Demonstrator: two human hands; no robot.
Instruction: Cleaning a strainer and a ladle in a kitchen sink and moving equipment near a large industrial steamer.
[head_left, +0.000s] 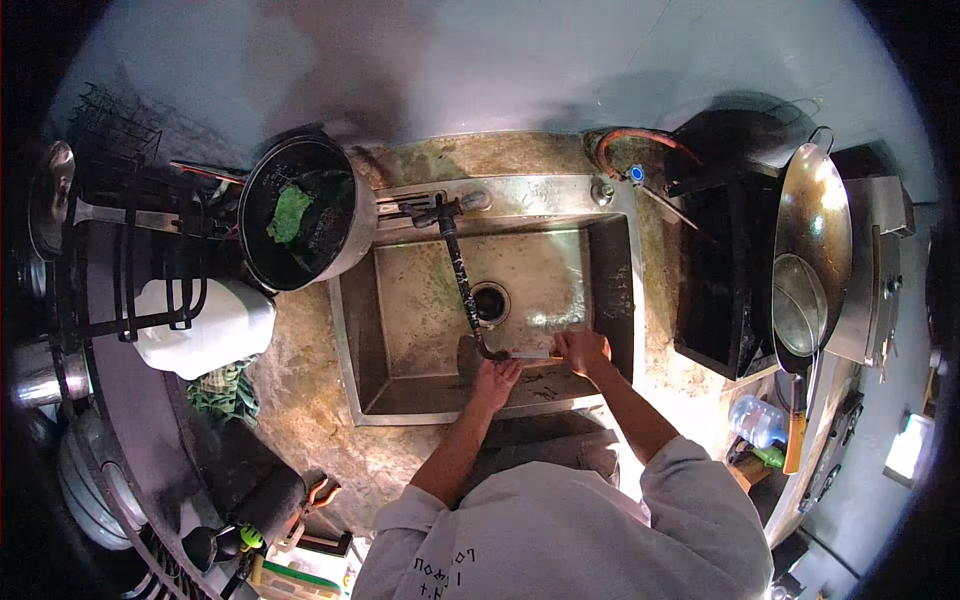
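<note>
Over the front part of a stainless steel sink (637, 247), my right hand (583, 351) is closed around the handle of a knife (531, 354). Its flat blade points left, under the curved spout of a dark, worn faucet (463, 281). My left hand (497, 379), palm up with the fingers partly spread, is at the blade's left end beneath the spout; whether the fingers touch the blade is hard to tell. Behind both hands lies the round drain (491, 303) in the sink floor.
A large pot (360, 232) with a green cloth or pad inside stands left of the sink, near a white plastic container (225, 330) and a black rack (127, 326). On the right are a dark stove (712, 285), a wok (814, 187) and a strainer (799, 307).
</note>
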